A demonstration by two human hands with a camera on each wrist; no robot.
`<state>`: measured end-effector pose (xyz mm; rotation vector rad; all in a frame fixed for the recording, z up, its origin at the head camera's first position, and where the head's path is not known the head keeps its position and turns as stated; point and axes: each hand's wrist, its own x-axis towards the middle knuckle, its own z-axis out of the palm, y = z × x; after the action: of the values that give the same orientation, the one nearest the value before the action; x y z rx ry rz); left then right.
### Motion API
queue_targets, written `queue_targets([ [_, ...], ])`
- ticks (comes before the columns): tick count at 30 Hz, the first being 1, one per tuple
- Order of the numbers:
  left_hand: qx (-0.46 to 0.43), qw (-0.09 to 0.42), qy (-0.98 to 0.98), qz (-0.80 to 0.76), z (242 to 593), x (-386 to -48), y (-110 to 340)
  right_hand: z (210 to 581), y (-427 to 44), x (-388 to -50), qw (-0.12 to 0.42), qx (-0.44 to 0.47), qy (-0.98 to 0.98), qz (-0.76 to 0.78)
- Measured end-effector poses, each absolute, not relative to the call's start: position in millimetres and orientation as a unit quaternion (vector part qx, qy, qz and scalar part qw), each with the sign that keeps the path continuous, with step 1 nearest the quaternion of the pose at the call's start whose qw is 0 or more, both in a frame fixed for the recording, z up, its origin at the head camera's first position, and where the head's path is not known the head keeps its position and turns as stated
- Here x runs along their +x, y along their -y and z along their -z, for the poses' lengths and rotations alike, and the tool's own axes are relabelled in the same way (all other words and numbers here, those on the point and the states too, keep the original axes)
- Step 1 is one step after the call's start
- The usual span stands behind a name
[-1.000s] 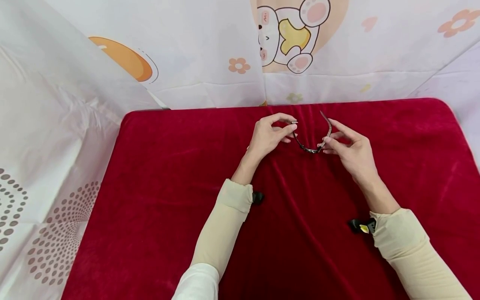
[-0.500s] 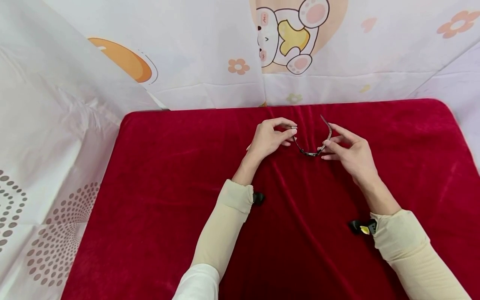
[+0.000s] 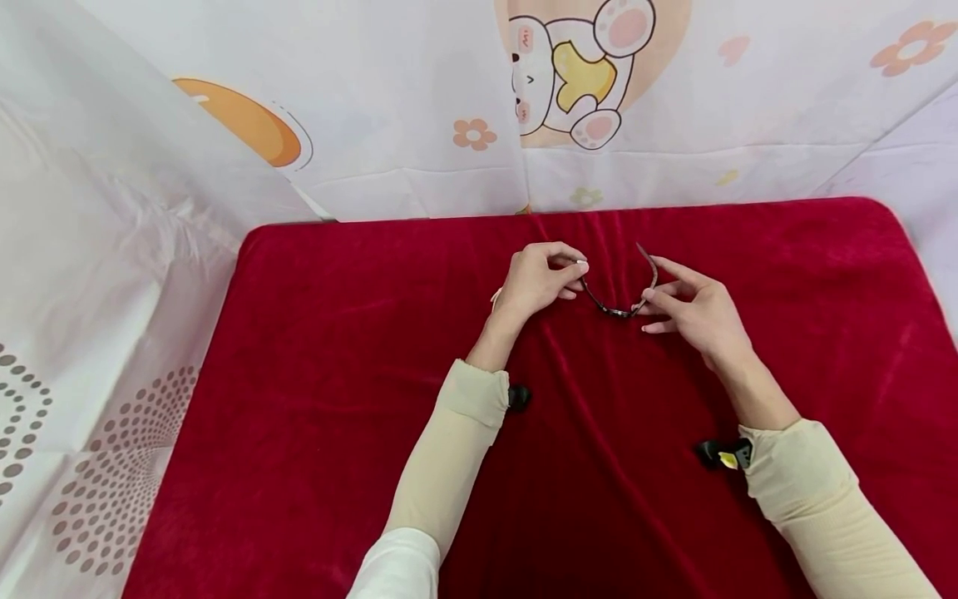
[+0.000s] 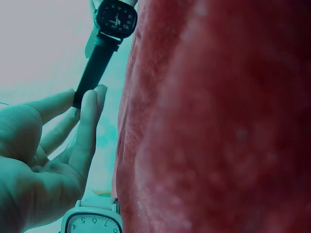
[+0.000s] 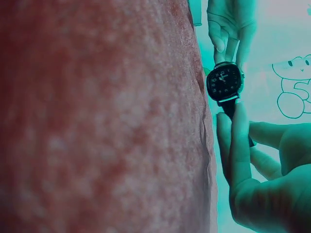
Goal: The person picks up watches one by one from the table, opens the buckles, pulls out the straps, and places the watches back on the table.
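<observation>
A dark wristwatch with a squarish black dial hangs in a U shape between both hands, above the red cloth. My left hand pinches one end of its strap between thumb and fingers. My right hand pinches the other strap half near the case, and that strap's free end curves up past the fingers. In the left wrist view the watch's dial shows light numerals. The right wrist view has the dial facing the camera, with part of the strap hidden behind the right fingers.
A second, light-faced watch is at the left wrist. Red velvet-like cloth covers the table, with folds down its middle. A white printed curtain stands behind the table's far edge, another at the left. Dark wrist cameras sit at both cuffs.
Both hands and the watch have come slightly down and nearer in the head view, with a slight leftward shift. The grips look the same.
</observation>
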<state>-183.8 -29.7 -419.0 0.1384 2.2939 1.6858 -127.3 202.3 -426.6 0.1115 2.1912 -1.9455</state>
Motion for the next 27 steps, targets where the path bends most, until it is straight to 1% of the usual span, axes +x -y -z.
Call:
queue_targets([
  [8, 0.039, 0.188, -0.807, -0.558, 418.0, -181.6, 28.2, 426.4, -205.2, -127.7, 0.129, 0.043, -0.744, 0.655],
  [22, 0.042, 0.215, -0.822, -0.526, 417.7, -183.2, 28.0, 428.6, -207.5, -129.3, 0.142, 0.049, -0.780, 0.607],
  [27, 0.043, 0.216, -0.835, -0.504, 417.4, -183.5, 28.7, 428.3, -207.3, -129.9, 0.148, 0.052, -0.780, 0.606],
])
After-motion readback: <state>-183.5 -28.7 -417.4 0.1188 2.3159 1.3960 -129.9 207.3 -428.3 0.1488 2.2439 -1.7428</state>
